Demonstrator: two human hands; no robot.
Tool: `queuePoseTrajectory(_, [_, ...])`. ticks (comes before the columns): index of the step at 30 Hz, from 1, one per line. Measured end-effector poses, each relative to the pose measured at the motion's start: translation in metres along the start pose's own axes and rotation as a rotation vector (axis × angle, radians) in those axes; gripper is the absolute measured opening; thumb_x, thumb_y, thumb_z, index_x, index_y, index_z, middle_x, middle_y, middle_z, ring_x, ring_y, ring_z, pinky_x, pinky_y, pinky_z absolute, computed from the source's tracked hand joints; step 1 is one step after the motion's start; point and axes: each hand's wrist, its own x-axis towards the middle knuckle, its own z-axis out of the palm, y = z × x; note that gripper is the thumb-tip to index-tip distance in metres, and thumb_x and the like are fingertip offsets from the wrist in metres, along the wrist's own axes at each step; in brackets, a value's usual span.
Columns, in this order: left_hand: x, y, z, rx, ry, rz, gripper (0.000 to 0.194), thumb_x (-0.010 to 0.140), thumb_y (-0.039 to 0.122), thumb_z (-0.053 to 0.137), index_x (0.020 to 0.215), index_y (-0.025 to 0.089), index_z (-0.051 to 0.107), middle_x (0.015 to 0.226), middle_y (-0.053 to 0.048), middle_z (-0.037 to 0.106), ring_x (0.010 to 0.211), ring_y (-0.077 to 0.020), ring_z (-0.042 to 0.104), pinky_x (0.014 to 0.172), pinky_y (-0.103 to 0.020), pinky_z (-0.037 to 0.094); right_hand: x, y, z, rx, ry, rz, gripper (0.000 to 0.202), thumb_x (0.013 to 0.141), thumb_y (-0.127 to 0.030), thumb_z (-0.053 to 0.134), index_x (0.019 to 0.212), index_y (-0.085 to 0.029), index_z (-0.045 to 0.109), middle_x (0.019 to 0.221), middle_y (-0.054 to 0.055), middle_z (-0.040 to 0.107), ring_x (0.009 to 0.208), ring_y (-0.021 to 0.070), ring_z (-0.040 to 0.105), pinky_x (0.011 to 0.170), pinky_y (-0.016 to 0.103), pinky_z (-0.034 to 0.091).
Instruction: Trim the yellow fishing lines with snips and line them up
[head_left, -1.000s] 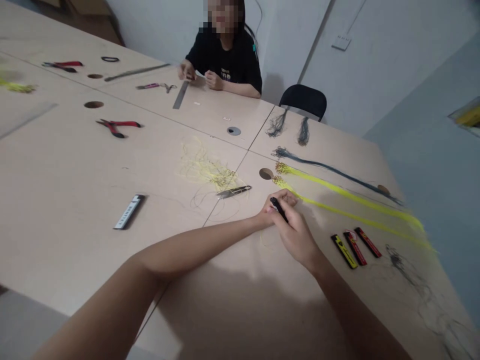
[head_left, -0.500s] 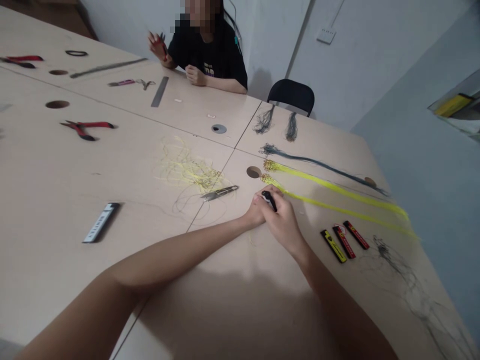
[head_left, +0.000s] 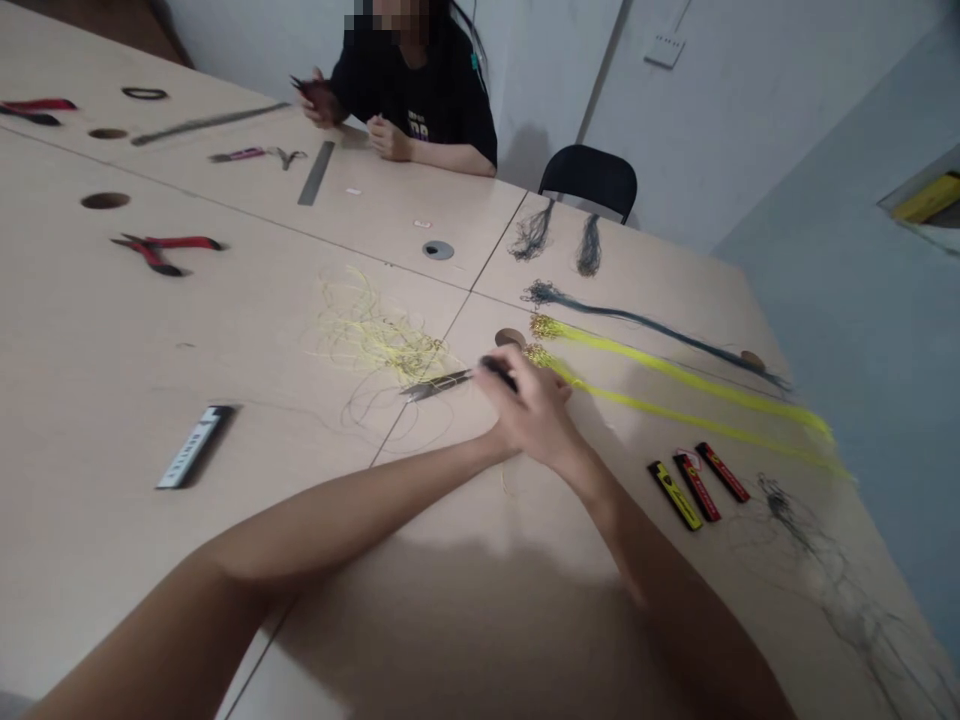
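Note:
My right hand (head_left: 541, 412) is closed around a small black lighter (head_left: 498, 373), whose far end is blurred by motion. It crosses over my left hand (head_left: 507, 436) and hides most of it. My left fingers look closed on a thin yellow thread (head_left: 508, 482), with a loose end hanging below the hand. Just left of my hands lie thread snips (head_left: 435, 386) beside a tangled heap of yellow threads (head_left: 382, 335). Beyond my knuckles, two bundles of yellow cord (head_left: 645, 365) with brass-coloured ends stretch to the right.
Several lighters lie about: a white one (head_left: 191, 450) at left, a yellow one (head_left: 675, 495) and two red ones at right. Red-handled pliers (head_left: 161, 250) rest at left. Dark thread bundles (head_left: 637, 322) lie farther back. Across the table (head_left: 225, 350) a co-worker (head_left: 420, 110) holds pliers.
My right hand has moved left and slightly up with the lighter, toward the snips. My left hand stays in place, now more covered. The co-worker's hand with the pliers has lowered.

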Motion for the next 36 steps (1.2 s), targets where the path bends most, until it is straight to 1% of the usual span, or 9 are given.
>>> queuePoseTrajectory(4, [-0.004, 0.013, -0.006, -0.029, -0.054, -0.057, 0.018, 0.086, 0.029, 0.061, 0.074, 0.019, 0.052, 0.063, 0.003, 0.046, 0.058, -0.0109, 0.042, 0.056, -0.026, 0.035, -0.035, 0.035, -0.022, 0.351, 0.388, 0.122, 0.032, 0.095, -0.054, 0.044, 0.088, -0.023, 0.049, 0.077, -0.001, 0.052, 0.062, 0.0117, 0.048, 0.059, 0.027, 0.04])
queuePoseTrajectory(7, [-0.004, 0.019, -0.009, -0.023, 0.01, -0.066, 0.02, 0.087, 0.036, 0.06, 0.078, 0.019, 0.053, 0.056, 0.007, 0.032, 0.053, -0.0099, 0.031, 0.053, -0.025, 0.028, -0.041, 0.06, -0.022, 0.508, 0.482, 0.278, 0.042, 0.086, -0.065, 0.052, 0.087, -0.023, 0.048, 0.069, -0.004, 0.044, 0.051, 0.0094, 0.036, 0.049, 0.025, 0.033])
queuePoseTrajectory(10, [-0.005, 0.021, -0.009, 0.015, 0.024, 0.007, 0.023, 0.087, 0.04, 0.062, 0.08, 0.019, 0.054, 0.056, 0.008, 0.027, 0.051, -0.0098, 0.027, 0.052, -0.026, 0.024, -0.037, 0.072, -0.022, 0.62, 0.417, 0.407, 0.049, 0.079, -0.072, 0.053, 0.085, -0.023, 0.051, 0.059, -0.007, 0.031, 0.046, 0.0088, 0.025, 0.043, 0.025, 0.022])
queuePoseTrajectory(15, [-0.009, 0.022, -0.008, 0.063, -0.007, 0.079, 0.024, 0.089, 0.042, 0.062, 0.08, 0.02, 0.055, 0.053, 0.01, 0.024, 0.048, -0.0089, 0.024, 0.051, -0.025, 0.026, -0.031, 0.075, -0.029, 0.699, 0.199, 0.513, 0.066, 0.075, -0.084, 0.031, 0.072, -0.022, 0.052, 0.053, -0.006, 0.026, 0.042, 0.0089, 0.017, 0.041, 0.026, 0.015])
queuePoseTrajectory(18, [-0.01, 0.024, -0.008, 0.082, 0.004, 0.095, 0.025, 0.089, 0.042, 0.063, 0.08, 0.021, 0.054, 0.052, 0.01, 0.024, 0.046, -0.0083, 0.022, 0.049, -0.024, 0.024, -0.033, 0.079, -0.027, 0.654, 0.228, 0.482, 0.063, 0.078, -0.08, 0.029, 0.076, -0.022, 0.054, 0.056, -0.004, 0.031, 0.044, 0.0105, 0.024, 0.042, 0.026, 0.022])
queuePoseTrajectory(22, [-0.008, 0.024, -0.01, 0.12, 0.049, 0.124, 0.023, 0.089, 0.041, 0.063, 0.081, 0.02, 0.055, 0.051, 0.01, 0.024, 0.045, -0.0082, 0.022, 0.047, -0.024, 0.021, -0.036, 0.086, -0.021, 0.592, 0.37, 0.331, 0.044, 0.085, -0.064, 0.044, 0.085, -0.022, 0.057, 0.067, -0.001, 0.042, 0.057, 0.013, 0.041, 0.054, 0.027, 0.036])
queuePoseTrajectory(24, [-0.007, 0.024, -0.01, 0.14, 0.054, 0.134, 0.022, 0.089, 0.04, 0.062, 0.081, 0.02, 0.055, 0.051, 0.01, 0.024, 0.045, -0.0083, 0.022, 0.046, -0.024, 0.02, -0.037, 0.086, -0.02, 0.612, 0.371, 0.305, 0.042, 0.086, -0.062, 0.046, 0.086, -0.022, 0.058, 0.068, -0.001, 0.041, 0.057, 0.0126, 0.04, 0.053, 0.026, 0.036])
queuePoseTrajectory(30, [-0.009, 0.024, -0.009, 0.196, 0.034, 0.168, 0.021, 0.091, 0.038, 0.06, 0.083, 0.02, 0.056, 0.051, 0.01, 0.025, 0.045, -0.0078, 0.024, 0.046, -0.023, 0.02, -0.038, 0.079, -0.025, 0.666, 0.271, 0.474, 0.056, 0.082, -0.074, 0.043, 0.064, -0.022, 0.045, 0.052, -0.005, 0.028, 0.043, 0.0089, 0.022, 0.041, 0.025, 0.018])
queuePoseTrajectory(36, [-0.011, 0.022, -0.009, 0.195, -0.009, 0.214, 0.02, 0.091, 0.036, 0.06, 0.082, 0.02, 0.056, 0.051, 0.01, 0.026, 0.045, -0.0075, 0.025, 0.046, -0.022, 0.023, -0.032, 0.073, -0.027, 0.666, 0.257, 0.59, 0.05, 0.074, -0.071, 0.048, 0.063, -0.023, 0.039, 0.056, -0.003, 0.034, 0.047, 0.0097, 0.027, 0.043, 0.025, 0.02])
